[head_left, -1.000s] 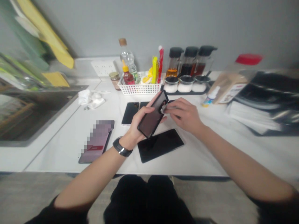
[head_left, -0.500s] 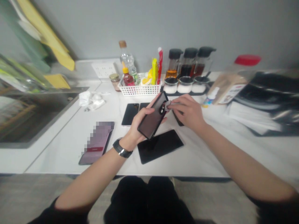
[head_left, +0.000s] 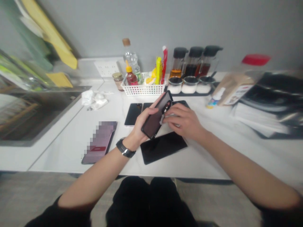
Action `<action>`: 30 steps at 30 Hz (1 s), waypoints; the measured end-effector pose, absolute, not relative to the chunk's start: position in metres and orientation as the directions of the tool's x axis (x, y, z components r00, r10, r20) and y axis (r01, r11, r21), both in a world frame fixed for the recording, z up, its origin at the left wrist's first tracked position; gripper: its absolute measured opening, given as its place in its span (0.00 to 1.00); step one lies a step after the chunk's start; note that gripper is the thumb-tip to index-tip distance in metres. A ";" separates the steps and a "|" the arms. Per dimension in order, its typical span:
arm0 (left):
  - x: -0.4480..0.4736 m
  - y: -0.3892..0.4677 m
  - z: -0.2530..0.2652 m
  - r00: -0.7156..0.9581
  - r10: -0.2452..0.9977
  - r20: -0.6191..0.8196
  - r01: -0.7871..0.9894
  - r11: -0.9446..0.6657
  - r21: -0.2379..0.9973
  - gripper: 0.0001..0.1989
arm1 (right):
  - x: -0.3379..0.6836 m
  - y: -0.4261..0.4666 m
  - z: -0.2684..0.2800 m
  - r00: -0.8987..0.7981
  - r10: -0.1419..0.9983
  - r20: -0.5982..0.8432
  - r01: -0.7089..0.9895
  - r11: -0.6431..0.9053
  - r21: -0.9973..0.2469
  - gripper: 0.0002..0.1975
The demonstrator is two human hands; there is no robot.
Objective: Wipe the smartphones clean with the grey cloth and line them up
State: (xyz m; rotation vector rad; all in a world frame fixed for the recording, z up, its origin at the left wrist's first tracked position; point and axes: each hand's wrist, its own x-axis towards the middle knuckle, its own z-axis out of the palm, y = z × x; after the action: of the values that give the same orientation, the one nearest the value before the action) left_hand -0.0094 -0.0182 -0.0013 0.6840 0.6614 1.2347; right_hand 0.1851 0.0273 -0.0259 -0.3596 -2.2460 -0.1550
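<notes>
Head: left hand (head_left: 139,126) grips dark, rectangular phone (head_left: 154,119)

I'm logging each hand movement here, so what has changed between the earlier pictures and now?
The right hand has moved its small grey piece from the round camera lenses of the dark rectangular phone down to just below them. Nothing was taken up or let go. The left hand still holds the phone, and the flat glossy black device on the white counter stayed put.

Grey wall (head_left: 165,22), white counter (head_left: 66,135), sink (head_left: 44,123) at left, greyish floor (head_left: 35,189)
</notes>
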 end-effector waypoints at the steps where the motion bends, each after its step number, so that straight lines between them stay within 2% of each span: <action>1: -0.009 -0.018 -0.002 0.224 0.973 -0.049 -0.625 0.183 0.759 0.30 | 0.190 0.033 -0.025 -0.587 0.243 0.772 0.355 0.934 -0.024 0.12; 3: -0.009 -0.017 -0.004 0.287 0.958 0.024 -0.662 0.180 0.728 0.32 | 0.193 0.038 -0.025 -0.567 0.282 0.774 0.391 0.919 -0.048 0.11; 5: -0.010 -0.015 -0.007 0.307 0.950 0.062 -0.685 0.175 0.707 0.31 | 0.186 0.031 -0.027 -0.584 0.269 0.766 0.341 0.937 -0.069 0.11; 9: -0.011 -0.014 -0.012 0.333 0.941 0.052 -0.663 0.194 0.723 0.29 | 0.164 0.006 -0.032 -0.648 0.139 0.749 0.130 0.989 -0.071 0.11; 11: -0.011 -0.013 -0.013 0.349 0.935 0.055 -0.652 0.201 0.731 0.29 | 0.162 0.004 -0.033 -0.659 0.098 0.746 0.099 0.994 -0.043 0.11; 13: -0.011 -0.014 -0.012 0.330 0.942 0.064 -0.653 0.179 0.736 0.30 | 0.170 0.014 -0.031 -0.652 0.134 0.746 0.157 0.987 -0.040 0.11; 17: -0.011 -0.018 -0.004 0.293 0.956 0.015 -0.638 0.184 0.747 0.34 | 0.199 0.046 -0.026 -0.552 0.329 0.766 0.423 0.902 -0.083 0.12; 19: -0.011 -0.020 0.001 0.295 0.955 -0.015 -0.639 0.209 0.741 0.34 | 0.207 0.054 -0.025 -0.502 0.378 0.778 0.506 0.858 -0.090 0.12; 24: -0.016 -0.019 0.007 0.320 0.946 -0.051 -0.636 0.254 0.729 0.25 | 0.205 0.050 -0.024 -0.596 0.351 0.723 0.459 0.887 -0.052 0.11; 28: -0.021 -0.011 -0.001 0.446 0.892 -0.070 -0.560 0.339 0.756 0.29 | 0.207 0.049 -0.022 -0.613 0.298 0.732 0.371 0.926 -0.067 0.06; 30: -0.023 -0.008 -0.010 0.460 0.883 -0.094 -0.539 0.362 0.761 0.25 | 0.208 0.050 -0.021 -0.610 0.270 0.745 0.328 0.942 -0.073 0.04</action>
State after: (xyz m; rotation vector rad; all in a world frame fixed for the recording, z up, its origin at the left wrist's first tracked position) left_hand -0.0233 -0.0075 -0.0100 0.7282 0.5490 0.9770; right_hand 0.2080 0.0499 -0.0212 -0.4200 -2.2592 -0.0889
